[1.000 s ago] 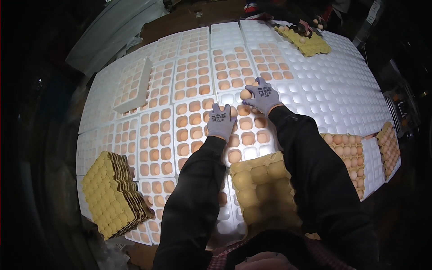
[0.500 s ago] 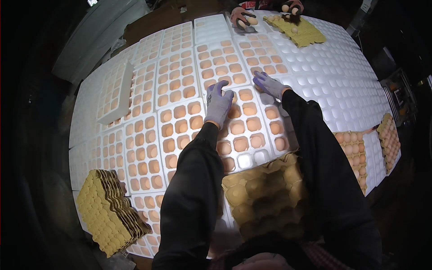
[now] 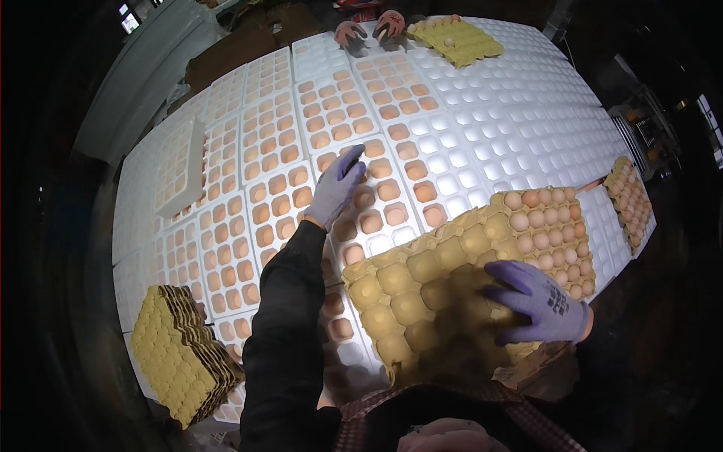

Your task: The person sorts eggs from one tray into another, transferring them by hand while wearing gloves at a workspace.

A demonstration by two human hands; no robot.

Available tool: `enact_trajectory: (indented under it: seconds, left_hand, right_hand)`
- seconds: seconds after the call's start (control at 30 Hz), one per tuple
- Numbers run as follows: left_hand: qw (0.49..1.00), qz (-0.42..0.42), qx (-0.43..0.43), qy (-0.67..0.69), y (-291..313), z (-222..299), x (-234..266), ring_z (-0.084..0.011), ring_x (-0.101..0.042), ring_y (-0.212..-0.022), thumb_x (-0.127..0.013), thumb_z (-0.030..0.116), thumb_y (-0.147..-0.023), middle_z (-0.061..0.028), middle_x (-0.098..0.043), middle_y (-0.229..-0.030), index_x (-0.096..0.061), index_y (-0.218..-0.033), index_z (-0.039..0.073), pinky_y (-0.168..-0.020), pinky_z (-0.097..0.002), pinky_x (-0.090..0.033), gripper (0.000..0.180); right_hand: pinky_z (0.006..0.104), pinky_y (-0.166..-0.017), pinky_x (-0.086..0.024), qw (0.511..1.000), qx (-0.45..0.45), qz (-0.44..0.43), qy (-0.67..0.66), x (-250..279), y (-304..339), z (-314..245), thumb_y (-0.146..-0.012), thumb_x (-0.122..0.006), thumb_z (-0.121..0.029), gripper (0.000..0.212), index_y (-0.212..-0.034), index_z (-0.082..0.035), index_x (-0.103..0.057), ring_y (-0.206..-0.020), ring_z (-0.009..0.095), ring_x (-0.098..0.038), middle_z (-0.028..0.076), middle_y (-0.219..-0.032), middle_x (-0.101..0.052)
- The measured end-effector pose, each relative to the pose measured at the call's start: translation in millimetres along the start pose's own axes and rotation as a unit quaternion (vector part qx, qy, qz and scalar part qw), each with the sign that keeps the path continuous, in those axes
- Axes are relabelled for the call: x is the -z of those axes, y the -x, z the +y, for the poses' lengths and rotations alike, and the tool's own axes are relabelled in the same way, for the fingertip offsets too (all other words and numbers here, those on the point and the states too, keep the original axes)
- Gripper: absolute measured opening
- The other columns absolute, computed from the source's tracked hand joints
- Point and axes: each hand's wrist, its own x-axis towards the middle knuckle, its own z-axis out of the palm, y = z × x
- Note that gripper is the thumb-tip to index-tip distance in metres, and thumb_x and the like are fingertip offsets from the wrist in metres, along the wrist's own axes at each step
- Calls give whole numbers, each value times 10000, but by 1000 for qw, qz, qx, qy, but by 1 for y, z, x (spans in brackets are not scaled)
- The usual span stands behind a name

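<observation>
the left hand [image 3: 337, 186], in a pale purple glove, lies flat with fingers spread on a white tray [image 3: 361, 203] full of brown eggs [image 3: 371, 223], touching the eggs near the tray's far end and clamped on nothing. the right hand [image 3: 541, 301], gloved the same, rests open with fingers splayed on a yellow pulp egg tray [image 3: 422, 294] that sits close in front of the body, tilted across the near edge of the table; whether its thumb hooks under the edge i cannot tell. that pulp tray looks mostly empty at the near end, with a block of eggs filling its far right corner [image 3: 546, 226]. it should be light but floppy, so it probably wants support under the loaded corner rather than a pinch at one rim, and the eggs are fragile and round enough to roll. a stack of empty pulp trays [image 3: 177, 361] sits at the left near edge, and another person's hands [image 3: 365, 30] work at the far side beside a yellow tray [image 3: 456, 39].
</observation>
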Motion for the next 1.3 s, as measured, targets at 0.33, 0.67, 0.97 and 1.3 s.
enact_trajectory:
  seconds: [0.33,0.67,0.97,1.3]
  left_hand:
    - [940,106,37,321,311,64,-51,-271,-205,-1397,-614,244,-898,-182,-172,-1519,-5,-1491,21,-1111,-379,-243,879]
    - [767,632,-108,36,429,76,75,-266,-458,-1208,-534,124,-873,-178,-389,-1383,-325,-1312,-39,-1001,-352,-390,513]
    - [833,533,-117,-89,406,27,42,-278,-446,-1221,-426,205,-979,-196,-312,-1429,-253,-1408,-6,-982,-387,-430,508]
    - [948,108,106,279,290,-12,-135,-263,-400,-1252,-517,249,-954,-177,-356,-1407,-183,-1431,-17,-1027,-343,-336,640]
  right_hand:
    - [558,-994,-332,964,43,26,262,-36,41,-82,-623,-698,-216,482,-1099,-212,-621,-1039,294,-471,55,-1126,-518]
    - [548,-1077,-285,904,252,217,269,-47,-81,-162,-755,-669,-162,405,-1145,-265,-630,-1305,333,-373,82,-1352,-466]
    - [313,-1036,-358,902,-261,333,-89,-44,57,-3,-904,-603,-230,494,-1338,-31,-473,-1244,225,-460,117,-1344,-500]
    - [277,-924,-440,797,-441,131,-392,-79,58,9,-876,-601,-445,621,-1345,-64,-457,-1116,123,-515,41,-1259,-551]
